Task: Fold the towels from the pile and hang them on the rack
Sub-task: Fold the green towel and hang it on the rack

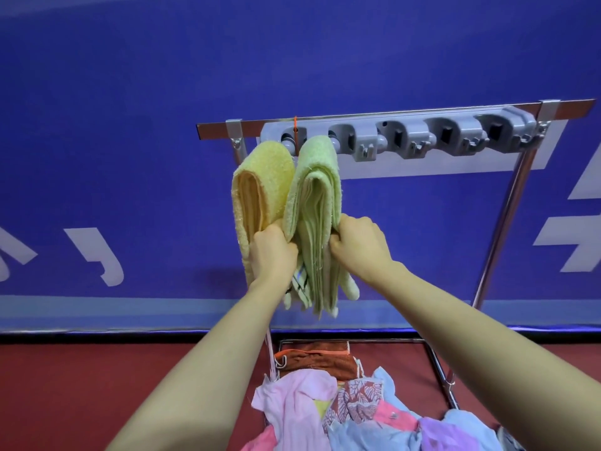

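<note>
A folded pale green towel (313, 196) hangs over a peg at the left end of the grey rack (400, 138). My left hand (271, 255) grips its left side and my right hand (359, 245) grips its right side, both at mid height. A folded yellow towel (260, 190) hangs on the peg just to the left, touching the green one. A striped edge shows below my left hand. The pile of towels (351, 415), pink, blue, purple and patterned, lies at the bottom of the view.
The rack's grey holder strip has several free clips to the right, on a metal frame with a chrome post (507, 216). A brown towel (322, 359) lies in the frame's lower shelf. Behind stands a blue banner wall (130, 125); the floor is red.
</note>
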Demonstrator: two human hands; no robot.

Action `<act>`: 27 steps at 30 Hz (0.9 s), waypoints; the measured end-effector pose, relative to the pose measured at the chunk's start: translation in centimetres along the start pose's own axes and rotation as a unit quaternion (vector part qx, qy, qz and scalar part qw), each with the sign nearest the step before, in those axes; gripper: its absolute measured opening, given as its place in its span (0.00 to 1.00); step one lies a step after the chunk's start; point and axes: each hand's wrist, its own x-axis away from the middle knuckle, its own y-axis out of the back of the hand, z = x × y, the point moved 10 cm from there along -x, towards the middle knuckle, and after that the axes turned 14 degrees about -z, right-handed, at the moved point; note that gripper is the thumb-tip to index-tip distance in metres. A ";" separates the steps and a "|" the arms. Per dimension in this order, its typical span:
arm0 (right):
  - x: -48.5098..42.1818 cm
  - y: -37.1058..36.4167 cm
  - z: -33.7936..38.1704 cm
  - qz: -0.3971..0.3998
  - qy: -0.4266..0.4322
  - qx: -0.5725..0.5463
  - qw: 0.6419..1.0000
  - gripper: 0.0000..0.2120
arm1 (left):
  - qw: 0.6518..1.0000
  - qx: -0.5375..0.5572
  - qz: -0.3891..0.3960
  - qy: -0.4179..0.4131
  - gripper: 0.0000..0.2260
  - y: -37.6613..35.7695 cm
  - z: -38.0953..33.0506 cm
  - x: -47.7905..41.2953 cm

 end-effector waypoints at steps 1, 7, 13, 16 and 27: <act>0.0 0.1 -0.2 0.000 -0.010 -0.001 1.000 0.03 | 1.000 -0.003 -0.008 0.001 0.12 0.3 0.3 -0.2; 1.5 -0.1 0.4 0.047 -0.025 -0.092 0.994 0.13 | 0.999 0.035 -0.028 0.010 0.19 0.6 1.6 -1.1; 2.0 -1.5 1.9 0.033 -0.094 -0.159 0.982 0.29 | 0.979 0.190 0.061 0.047 0.10 -1.7 0.2 1.5; 2.2 -1.5 1.8 0.021 -0.116 -0.185 0.976 0.31 | 0.978 0.186 0.084 0.052 0.11 -2.2 0.7 1.5; 2.7 -1.1 -0.5 -0.010 -0.135 -0.141 0.981 0.17 | 0.992 0.118 0.030 0.041 0.13 -0.8 3.0 0.4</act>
